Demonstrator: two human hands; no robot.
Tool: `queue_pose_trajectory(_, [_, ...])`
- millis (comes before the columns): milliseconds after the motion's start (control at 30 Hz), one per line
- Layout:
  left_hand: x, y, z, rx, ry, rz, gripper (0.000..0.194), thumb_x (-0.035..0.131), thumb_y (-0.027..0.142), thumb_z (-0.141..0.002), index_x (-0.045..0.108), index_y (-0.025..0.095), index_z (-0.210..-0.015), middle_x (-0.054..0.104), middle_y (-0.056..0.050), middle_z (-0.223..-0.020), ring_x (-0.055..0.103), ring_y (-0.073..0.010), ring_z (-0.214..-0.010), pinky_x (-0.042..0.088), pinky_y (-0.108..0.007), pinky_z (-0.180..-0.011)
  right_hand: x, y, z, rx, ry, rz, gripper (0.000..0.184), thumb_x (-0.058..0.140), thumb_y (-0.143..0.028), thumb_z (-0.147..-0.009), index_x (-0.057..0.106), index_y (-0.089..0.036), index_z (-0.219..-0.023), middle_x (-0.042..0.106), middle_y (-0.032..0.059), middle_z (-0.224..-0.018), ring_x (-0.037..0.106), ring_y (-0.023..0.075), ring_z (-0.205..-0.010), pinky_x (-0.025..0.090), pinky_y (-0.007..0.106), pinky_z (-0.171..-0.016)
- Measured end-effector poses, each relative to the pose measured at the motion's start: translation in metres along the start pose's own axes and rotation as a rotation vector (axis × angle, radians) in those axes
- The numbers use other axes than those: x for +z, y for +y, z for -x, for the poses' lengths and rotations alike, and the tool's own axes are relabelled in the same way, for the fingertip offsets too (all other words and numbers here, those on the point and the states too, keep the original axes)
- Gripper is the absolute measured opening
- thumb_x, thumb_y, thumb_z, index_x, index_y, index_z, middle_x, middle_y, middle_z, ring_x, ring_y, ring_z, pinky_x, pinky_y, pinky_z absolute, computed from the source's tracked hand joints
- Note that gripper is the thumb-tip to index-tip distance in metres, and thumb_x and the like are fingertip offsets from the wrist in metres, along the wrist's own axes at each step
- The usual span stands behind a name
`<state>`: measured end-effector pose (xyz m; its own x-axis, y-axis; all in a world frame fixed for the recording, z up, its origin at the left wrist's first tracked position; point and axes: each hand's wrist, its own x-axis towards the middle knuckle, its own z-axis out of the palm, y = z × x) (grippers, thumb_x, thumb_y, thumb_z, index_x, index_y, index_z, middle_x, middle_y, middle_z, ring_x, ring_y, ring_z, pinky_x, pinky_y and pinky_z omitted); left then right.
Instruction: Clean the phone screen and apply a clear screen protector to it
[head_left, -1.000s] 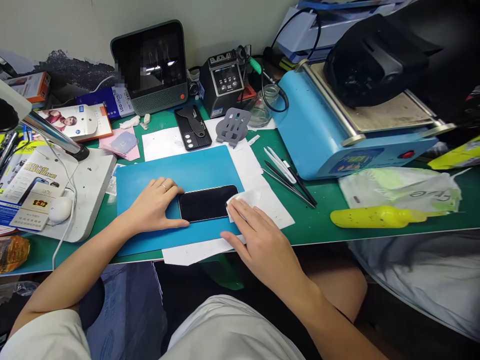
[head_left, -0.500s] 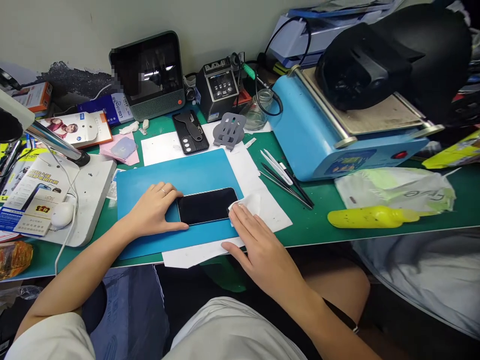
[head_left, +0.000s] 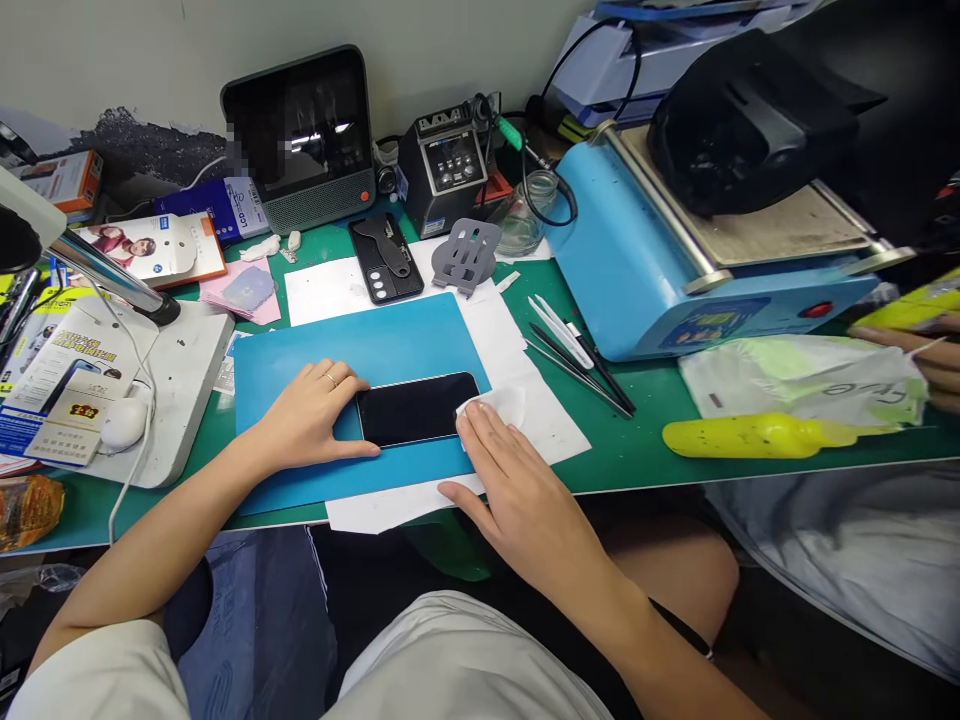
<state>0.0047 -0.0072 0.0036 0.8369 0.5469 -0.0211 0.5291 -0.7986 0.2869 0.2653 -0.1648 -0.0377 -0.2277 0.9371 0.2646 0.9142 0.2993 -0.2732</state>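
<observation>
A black-screened smartphone [head_left: 417,410] lies flat, screen up, on a blue mat [head_left: 352,340]. My left hand [head_left: 309,418] clasps its left end, fingers at the upper corner and thumb along the lower edge. Under the fingertips of my right hand [head_left: 521,490] is a white tissue [head_left: 507,406], pressed against the phone's right end; the right thumb sticks out to the side. Part of the tissue is hidden by the fingers. Behind the mat, a black phone case [head_left: 369,250] rests on white paper [head_left: 319,290], close to a grey phone stand [head_left: 466,255].
Tweezers and pen-like tools [head_left: 577,350] lie right of the paper. Beyond them stands a blue machine [head_left: 600,250] with a black bag on top. A yellow bottle [head_left: 742,437] lies near the front edge. Another person's hand [head_left: 941,365] shows at far right. A lamp base [head_left: 187,400] stands left.
The view has shifted slightly. Another person's hand has come in at the right edge, by the yellow packet. My hands, the tissue and the phone keep nearly the same position.
</observation>
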Motion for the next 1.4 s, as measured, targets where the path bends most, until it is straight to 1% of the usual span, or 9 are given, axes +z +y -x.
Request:
queue_pose_trajectory(167, [0.000, -0.001, 0.000, 0.006, 0.008, 0.003, 0.075, 0.064, 0.079, -0.088, 0.059, 0.017, -0.130, 0.064, -0.013, -0.117, 0.058, -0.0311, -0.102, 0.046, -0.044, -0.089, 0.004, 0.010, -0.026, -0.007, -0.028, 0.017, 0.078, 0.042, -0.052, -0.108, 0.025, -0.006, -0.167, 0.047, 0.0259, -0.162, 0.044, 0.0372, -0.152, 0.047, 0.057, -0.119])
queue_pose_trajectory(400, [0.000, 0.001, -0.001, 0.009, 0.007, 0.003, 0.075, 0.065, 0.078, -0.088, 0.060, 0.016, -0.130, 0.064, -0.014, -0.118, 0.057, -0.0314, -0.102, 0.047, -0.045, -0.091, -0.007, 0.000, -0.010, -0.041, -0.036, 0.010, 0.076, 0.048, -0.053, -0.107, 0.033, -0.006, -0.165, 0.049, 0.0226, -0.161, 0.047, 0.0357, -0.151, 0.049, 0.056, -0.117])
queue_pose_trajectory(567, [0.001, 0.000, -0.001, 0.005, 0.010, 0.014, 0.073, 0.064, 0.079, -0.088, 0.061, 0.018, -0.128, 0.064, -0.013, -0.116, 0.057, -0.0307, -0.101, 0.047, -0.045, -0.089, 0.000, -0.003, -0.040, -0.085, -0.069, -0.028, 0.073, 0.045, -0.054, -0.107, 0.047, -0.001, -0.156, 0.048, 0.0242, -0.161, 0.044, 0.0357, -0.153, 0.046, 0.055, -0.121])
queue_pose_trajectory(800, [0.002, 0.000, 0.000, 0.020, 0.015, 0.009, 0.075, 0.066, 0.077, -0.088, 0.060, 0.016, -0.130, 0.064, -0.014, -0.118, 0.058, -0.0318, -0.103, 0.047, -0.045, -0.091, 0.002, -0.011, -0.016, -0.075, -0.006, -0.016, 0.072, 0.049, -0.049, -0.107, 0.039, -0.003, -0.161, 0.050, 0.0224, -0.160, 0.047, 0.0346, -0.151, 0.050, 0.053, -0.117])
queue_pose_trajectory(900, [0.001, 0.000, 0.000, 0.007, 0.005, 0.022, 0.076, 0.068, 0.077, -0.087, 0.060, 0.016, -0.130, 0.065, -0.014, -0.118, 0.058, -0.0320, -0.103, 0.047, -0.046, -0.092, 0.004, -0.001, -0.024, -0.045, -0.021, -0.017, 0.072, 0.047, -0.049, -0.108, 0.037, -0.005, -0.163, 0.049, 0.0222, -0.162, 0.046, 0.0347, -0.152, 0.048, 0.054, -0.119])
queue_pose_trajectory(1033, [0.001, 0.000, 0.000, -0.010, 0.002, 0.042, 0.076, 0.067, 0.078, -0.087, 0.061, 0.016, -0.131, 0.065, -0.014, -0.117, 0.058, -0.0321, -0.102, 0.047, -0.047, -0.092, 0.004, 0.007, -0.030, -0.022, -0.042, -0.015, 0.081, 0.047, -0.054, -0.106, 0.021, -0.008, -0.169, 0.043, 0.0241, -0.165, 0.040, 0.0362, -0.155, 0.044, 0.058, -0.121])
queue_pose_trajectory(1133, [0.001, 0.001, 0.000, 0.002, 0.010, 0.028, 0.077, 0.067, 0.077, -0.087, 0.060, 0.015, -0.131, 0.064, -0.014, -0.117, 0.058, -0.0321, -0.103, 0.047, -0.046, -0.093, -0.001, 0.004, -0.008, -0.022, -0.033, -0.008, 0.085, 0.048, -0.053, -0.106, 0.012, -0.011, -0.171, 0.044, 0.0231, -0.165, 0.041, 0.0353, -0.154, 0.047, 0.056, -0.119])
queue_pose_trajectory(1233, [0.001, 0.002, 0.000, 0.003, 0.011, 0.016, 0.076, 0.069, 0.076, -0.086, 0.061, 0.014, -0.130, 0.064, -0.014, -0.116, 0.058, -0.0318, -0.103, 0.048, -0.045, -0.092, -0.007, 0.001, 0.009, -0.012, -0.037, -0.012, 0.083, 0.047, -0.052, -0.107, 0.011, -0.012, -0.171, 0.045, 0.0219, -0.164, 0.042, 0.0347, -0.154, 0.049, 0.054, -0.118])
queue_pose_trajectory(1400, [-0.001, 0.002, -0.001, -0.001, 0.013, 0.022, 0.076, 0.068, 0.078, -0.086, 0.061, 0.015, -0.128, 0.064, -0.013, -0.115, 0.058, -0.0311, -0.103, 0.048, -0.044, -0.093, -0.002, 0.007, -0.016, -0.032, -0.070, -0.005, 0.083, 0.046, -0.055, -0.107, 0.018, -0.008, -0.169, 0.043, 0.0230, -0.165, 0.041, 0.0358, -0.154, 0.045, 0.056, -0.121])
